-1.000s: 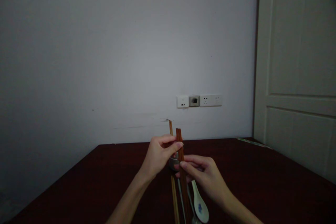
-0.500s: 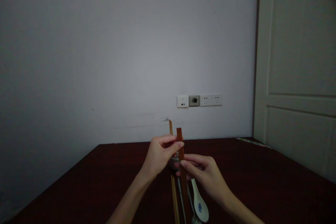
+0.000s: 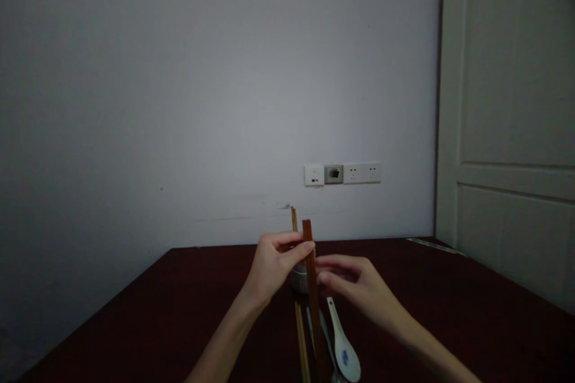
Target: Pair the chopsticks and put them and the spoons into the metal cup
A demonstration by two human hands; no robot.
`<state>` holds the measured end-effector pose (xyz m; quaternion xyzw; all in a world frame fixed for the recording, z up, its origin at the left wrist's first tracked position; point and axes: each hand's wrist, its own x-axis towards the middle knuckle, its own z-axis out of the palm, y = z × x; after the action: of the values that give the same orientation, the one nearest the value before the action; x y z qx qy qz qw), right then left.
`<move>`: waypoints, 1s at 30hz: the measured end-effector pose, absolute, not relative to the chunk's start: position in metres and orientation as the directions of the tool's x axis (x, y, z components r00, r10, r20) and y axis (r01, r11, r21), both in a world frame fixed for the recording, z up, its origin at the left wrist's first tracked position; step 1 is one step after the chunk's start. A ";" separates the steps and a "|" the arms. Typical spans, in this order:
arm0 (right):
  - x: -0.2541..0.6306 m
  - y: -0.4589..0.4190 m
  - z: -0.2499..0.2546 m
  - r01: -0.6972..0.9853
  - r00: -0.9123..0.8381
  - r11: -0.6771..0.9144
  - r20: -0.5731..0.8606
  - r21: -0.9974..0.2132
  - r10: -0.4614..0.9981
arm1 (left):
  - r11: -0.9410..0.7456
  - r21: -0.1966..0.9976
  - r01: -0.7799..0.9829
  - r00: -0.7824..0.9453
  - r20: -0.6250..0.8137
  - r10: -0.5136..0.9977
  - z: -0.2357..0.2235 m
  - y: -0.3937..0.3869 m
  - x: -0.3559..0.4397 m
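My left hand pinches the reddish-brown chopsticks near their upper end, thumb in front, and they stand close together, almost upright. Beside them on the right, my right hand has its thumb and fingers apart, with nothing seen between them. A grey cup stands behind the chopsticks, partly covered by them and my left hand. Lighter chopsticks rise from the cup's direction; their lower part is hidden. Nearer to me lie a pair of pale wooden chopsticks, thin metal utensils and a white soup spoon with a blue mark.
The dark red table reaches back to a pale wall. Wall sockets sit above its far edge. On the right is a panelled door, and a patterned strip lies at the table's far right edge.
My right hand has let go of the reddish-brown chopsticks and shifted slightly right and up. My left hand keeps its pinch in nearly the same place. More of the spoon's handle shows.
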<state>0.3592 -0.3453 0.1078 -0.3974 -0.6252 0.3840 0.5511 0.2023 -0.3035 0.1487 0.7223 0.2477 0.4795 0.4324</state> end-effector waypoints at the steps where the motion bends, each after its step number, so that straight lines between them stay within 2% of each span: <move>1: 0.365 -0.346 0.115 0.106 -0.050 0.407 0.404 -0.907 0.913 | -0.507 0.860 -0.057 0.420 0.481 0.769 0.149 -0.303 0.201; 5: 0.378 -0.350 0.147 0.256 0.092 0.504 0.540 -0.825 0.837 | -0.518 0.854 -0.058 0.423 0.491 0.761 0.151 -0.303 0.199; 10: 0.361 -0.352 0.170 0.367 0.045 0.636 0.696 -0.679 0.717 | -0.514 0.854 -0.082 0.430 0.496 0.754 0.151 -0.304 0.199; 15: 0.349 -0.343 0.171 0.435 0.009 0.688 0.767 -0.581 0.642 | -0.533 0.843 -0.078 0.443 0.508 0.739 0.150 -0.302 0.198; 19: 0.349 -0.337 0.166 0.452 0.009 0.682 0.768 -0.574 0.640 | -0.563 0.823 -0.069 0.460 0.527 0.714 0.148 -0.301 0.198; 30: 0.356 -0.326 0.156 0.364 -0.054 0.707 0.743 -0.607 0.667 | -0.587 0.810 -0.016 0.524 0.506 0.684 0.145 -0.295 0.202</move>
<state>0.3558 -0.3260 0.1561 -0.3605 -0.7144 0.1294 0.5855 0.2020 -0.2951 0.1449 0.7759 0.2154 0.4375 0.4003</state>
